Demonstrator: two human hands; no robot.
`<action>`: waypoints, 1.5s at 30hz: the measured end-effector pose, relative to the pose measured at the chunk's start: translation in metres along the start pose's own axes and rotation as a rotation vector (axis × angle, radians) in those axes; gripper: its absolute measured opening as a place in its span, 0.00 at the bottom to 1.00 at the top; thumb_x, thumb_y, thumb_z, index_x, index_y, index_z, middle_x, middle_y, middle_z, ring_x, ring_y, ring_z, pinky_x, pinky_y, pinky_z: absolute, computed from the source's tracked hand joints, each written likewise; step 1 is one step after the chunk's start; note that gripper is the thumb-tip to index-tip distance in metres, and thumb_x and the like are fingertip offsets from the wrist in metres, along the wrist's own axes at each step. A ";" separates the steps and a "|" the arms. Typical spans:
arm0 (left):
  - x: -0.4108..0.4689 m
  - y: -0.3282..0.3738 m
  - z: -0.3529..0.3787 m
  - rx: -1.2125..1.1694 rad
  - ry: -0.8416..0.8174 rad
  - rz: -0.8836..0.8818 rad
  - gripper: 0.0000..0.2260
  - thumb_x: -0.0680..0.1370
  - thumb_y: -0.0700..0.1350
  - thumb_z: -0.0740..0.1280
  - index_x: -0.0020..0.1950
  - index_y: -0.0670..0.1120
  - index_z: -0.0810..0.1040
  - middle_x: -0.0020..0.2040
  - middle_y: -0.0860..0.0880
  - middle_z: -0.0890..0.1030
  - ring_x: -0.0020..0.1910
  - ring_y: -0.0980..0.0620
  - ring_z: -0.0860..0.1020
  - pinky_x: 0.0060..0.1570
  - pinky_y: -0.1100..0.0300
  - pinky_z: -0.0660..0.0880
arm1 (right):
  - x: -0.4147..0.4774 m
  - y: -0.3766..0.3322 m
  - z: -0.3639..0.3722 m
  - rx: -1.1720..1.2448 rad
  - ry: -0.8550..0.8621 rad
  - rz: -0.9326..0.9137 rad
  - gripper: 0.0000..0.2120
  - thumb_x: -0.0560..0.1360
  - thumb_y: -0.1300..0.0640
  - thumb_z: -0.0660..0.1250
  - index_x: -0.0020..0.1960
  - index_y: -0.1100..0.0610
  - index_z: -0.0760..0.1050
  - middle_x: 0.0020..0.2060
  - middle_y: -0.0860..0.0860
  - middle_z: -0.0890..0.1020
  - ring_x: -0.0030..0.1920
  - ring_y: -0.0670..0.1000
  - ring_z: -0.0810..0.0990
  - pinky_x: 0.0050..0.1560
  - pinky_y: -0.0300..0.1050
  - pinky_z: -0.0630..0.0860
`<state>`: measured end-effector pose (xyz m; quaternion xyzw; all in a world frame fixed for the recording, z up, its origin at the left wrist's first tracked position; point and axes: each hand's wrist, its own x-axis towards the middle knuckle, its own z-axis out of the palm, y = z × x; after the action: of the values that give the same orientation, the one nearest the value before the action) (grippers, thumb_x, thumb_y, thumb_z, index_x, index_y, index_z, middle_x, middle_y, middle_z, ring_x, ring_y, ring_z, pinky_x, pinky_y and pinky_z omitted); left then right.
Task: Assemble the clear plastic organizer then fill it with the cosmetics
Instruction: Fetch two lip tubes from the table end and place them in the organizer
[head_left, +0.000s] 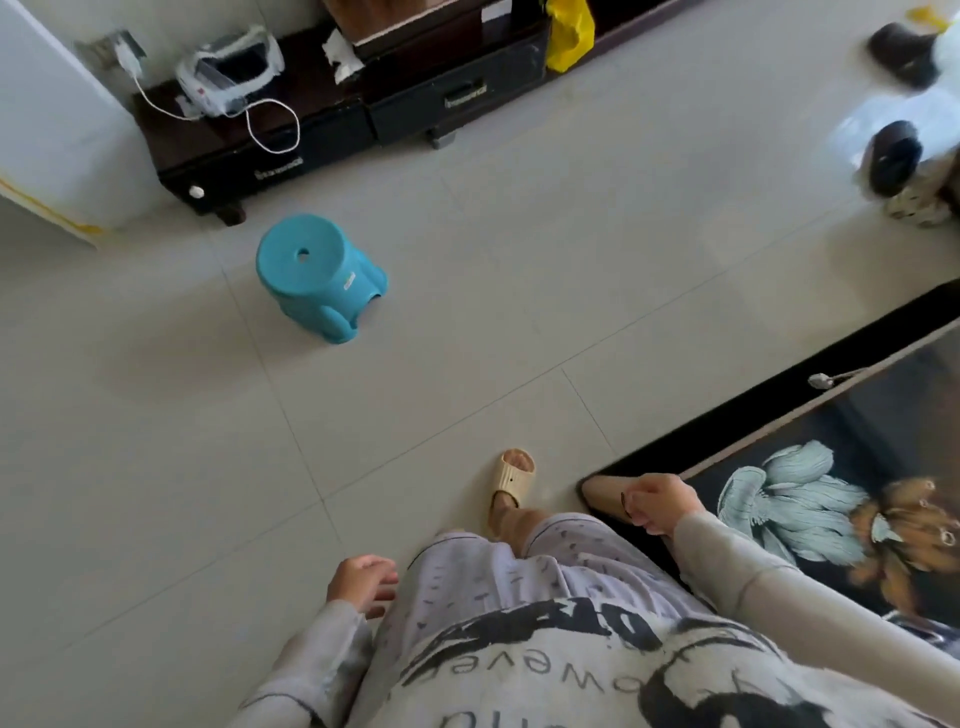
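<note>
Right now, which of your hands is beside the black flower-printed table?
The right hand, fingers curled, at the near corner of the table. The left hand hangs over floor tiles, on the side of the blue stool.

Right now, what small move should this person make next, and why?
Probably turn toward the flower-print table on the right: no organizer or cosmetics show, the left hand hangs empty, and most of the table lies out of view.

Pale grey floor tiles (467, 322) cover the room, with daylight glaring off them at the upper right. A teal plastic stool (311, 270) stands alone near a low dark cabinet (332, 140) along the far wall. A glossy black counter (883, 410) with a flower print sits at the right.
</note>
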<state>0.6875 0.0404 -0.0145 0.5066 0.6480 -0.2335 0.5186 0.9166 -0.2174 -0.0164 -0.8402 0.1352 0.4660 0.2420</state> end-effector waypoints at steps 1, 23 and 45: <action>0.003 0.013 -0.001 0.005 0.007 -0.002 0.11 0.76 0.36 0.62 0.34 0.43 0.75 0.38 0.42 0.77 0.31 0.48 0.73 0.33 0.62 0.69 | 0.006 -0.011 -0.008 0.020 0.020 -0.010 0.09 0.75 0.65 0.58 0.45 0.58 0.77 0.30 0.54 0.77 0.33 0.54 0.75 0.22 0.32 0.69; 0.058 0.443 0.100 0.746 -0.240 0.398 0.11 0.77 0.37 0.60 0.35 0.44 0.73 0.32 0.48 0.74 0.28 0.51 0.69 0.28 0.64 0.63 | 0.066 -0.070 -0.058 0.627 0.215 0.431 0.10 0.72 0.70 0.60 0.39 0.60 0.78 0.25 0.53 0.75 0.27 0.51 0.71 0.29 0.39 0.67; 0.051 0.659 0.318 1.039 -0.262 0.391 0.13 0.77 0.35 0.60 0.33 0.43 0.72 0.31 0.45 0.72 0.27 0.51 0.65 0.18 0.72 0.60 | 0.165 -0.107 -0.272 1.044 0.315 0.577 0.09 0.76 0.67 0.56 0.45 0.63 0.76 0.33 0.56 0.76 0.29 0.50 0.70 0.29 0.39 0.66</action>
<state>1.4210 0.0466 -0.0260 0.7726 0.2724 -0.4820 0.3107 1.2476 -0.2716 -0.0048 -0.5989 0.6015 0.2554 0.4628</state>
